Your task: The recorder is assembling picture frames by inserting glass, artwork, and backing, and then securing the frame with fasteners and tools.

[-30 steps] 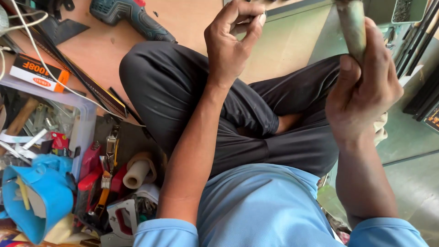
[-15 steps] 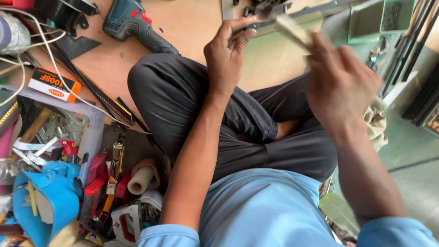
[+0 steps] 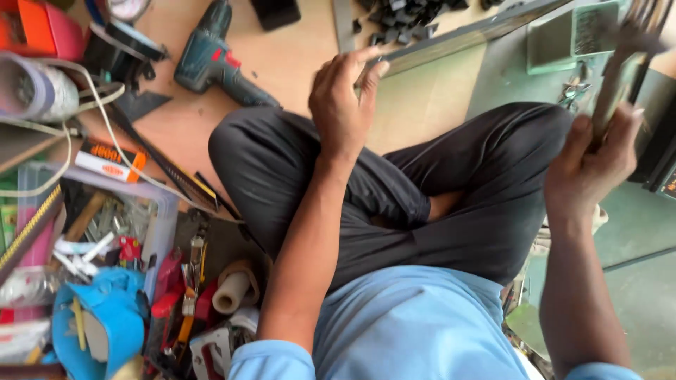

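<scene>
The left hand (image 3: 343,105) rested its fingers, held close together, on the long metal bar (image 3: 465,36) at the far side. The right hand (image 3: 591,165), far right, gripped a blurred flat metal piece (image 3: 620,77). The bar should be held steady.

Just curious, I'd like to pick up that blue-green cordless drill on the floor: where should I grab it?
Grip the cordless drill by its handle, the slimmer part slanting toward the knee. It lies flat on its side, so come from above and wrap your fingers around the handle, below the bulky body.
</scene>
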